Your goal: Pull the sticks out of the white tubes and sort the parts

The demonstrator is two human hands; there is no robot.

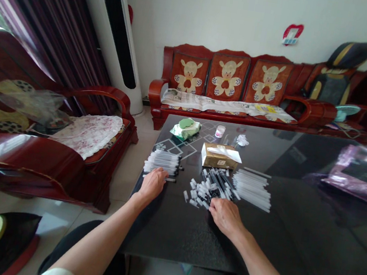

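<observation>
My left hand [153,184] is closed at the near edge of a row of white pen-like sticks with black ends [162,162]. One pen pokes out on both sides of its fingers. Farther right, my right hand [226,215] has its fingers pressed together at the near edge of a loose pile. That pile mixes thin black pen parts [219,180] with short translucent caps [200,192]. Whatever the right fingertips hold is hidden. Beyond this hand lie translucent white tubes [252,188], side by side.
An open cardboard box [220,158] stands behind the pile on the dark glossy table [291,247]. Farther back are a green wipes pack [185,129], a small white tub [219,131] and crumpled tissue [242,140]. Purple plastic packaging [344,177] lies at right.
</observation>
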